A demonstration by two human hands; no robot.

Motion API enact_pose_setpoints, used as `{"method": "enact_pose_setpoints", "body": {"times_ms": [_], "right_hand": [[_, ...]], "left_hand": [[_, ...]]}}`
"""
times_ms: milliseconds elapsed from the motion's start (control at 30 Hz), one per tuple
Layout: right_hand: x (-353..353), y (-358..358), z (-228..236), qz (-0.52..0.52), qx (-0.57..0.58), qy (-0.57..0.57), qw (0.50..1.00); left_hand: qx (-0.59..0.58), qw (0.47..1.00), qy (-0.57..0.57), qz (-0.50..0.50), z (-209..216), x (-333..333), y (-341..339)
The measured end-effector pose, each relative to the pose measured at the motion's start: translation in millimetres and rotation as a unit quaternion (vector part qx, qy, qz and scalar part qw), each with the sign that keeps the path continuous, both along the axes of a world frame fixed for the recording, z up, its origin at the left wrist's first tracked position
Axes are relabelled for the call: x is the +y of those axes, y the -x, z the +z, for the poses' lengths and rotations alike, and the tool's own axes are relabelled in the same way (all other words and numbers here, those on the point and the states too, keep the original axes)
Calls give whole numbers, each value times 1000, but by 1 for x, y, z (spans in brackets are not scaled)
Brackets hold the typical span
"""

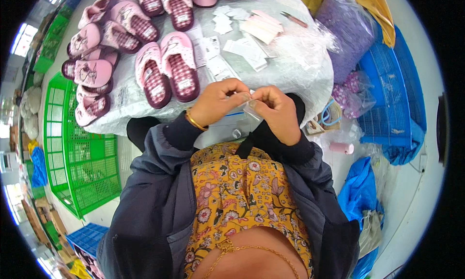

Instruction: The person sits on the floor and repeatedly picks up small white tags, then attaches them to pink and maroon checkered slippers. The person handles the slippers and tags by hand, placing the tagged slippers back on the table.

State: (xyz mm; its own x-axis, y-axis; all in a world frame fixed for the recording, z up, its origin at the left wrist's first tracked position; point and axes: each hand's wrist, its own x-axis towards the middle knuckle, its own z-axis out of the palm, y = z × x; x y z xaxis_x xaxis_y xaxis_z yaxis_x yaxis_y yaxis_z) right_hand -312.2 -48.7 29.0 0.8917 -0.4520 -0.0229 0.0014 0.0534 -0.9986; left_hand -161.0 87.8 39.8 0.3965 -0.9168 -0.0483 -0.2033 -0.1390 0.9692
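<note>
Close together at the table's near edge, my left hand (219,103) and my right hand (278,112) pinch a small clear plastic bag (252,111) between thumbs and fingertips. A bit of white shows at the fingertips, too small to name. Below the hands, a larger clear plastic sheet or bag (224,129) lies over my lap. Just beyond my left hand stands a pair of pink slippers with checked insoles (179,70). White printed labels (220,67) lie on the table past my fingers.
More pink slippers (131,18) cover the left of the plastic-wrapped table (300,92). Cards (261,27) and a small knife (294,19) lie farther back. A green crate (89,153) stands left; blue crates (387,90) and a purple-filled bag (345,34) stand right.
</note>
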Motion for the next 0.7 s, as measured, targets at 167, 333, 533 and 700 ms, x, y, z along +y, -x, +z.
{"method": "enact_pose_setpoints", "body": {"times_ms": [167,333,533,700], "right_hand": [[-1,12,11,30,32,158,986],[13,-2,21,60,27,52,996],[32,-31,26,138,81,20,987],[44,-47,37,308,84,-39,947]], "left_hand": [[-163,979,126,2,-2,13,-1],[-141,970,200,0,9,26,-2],[-209,964,161,25,8,59,-26],[-517,849,66,89,26,103,-105]]}}
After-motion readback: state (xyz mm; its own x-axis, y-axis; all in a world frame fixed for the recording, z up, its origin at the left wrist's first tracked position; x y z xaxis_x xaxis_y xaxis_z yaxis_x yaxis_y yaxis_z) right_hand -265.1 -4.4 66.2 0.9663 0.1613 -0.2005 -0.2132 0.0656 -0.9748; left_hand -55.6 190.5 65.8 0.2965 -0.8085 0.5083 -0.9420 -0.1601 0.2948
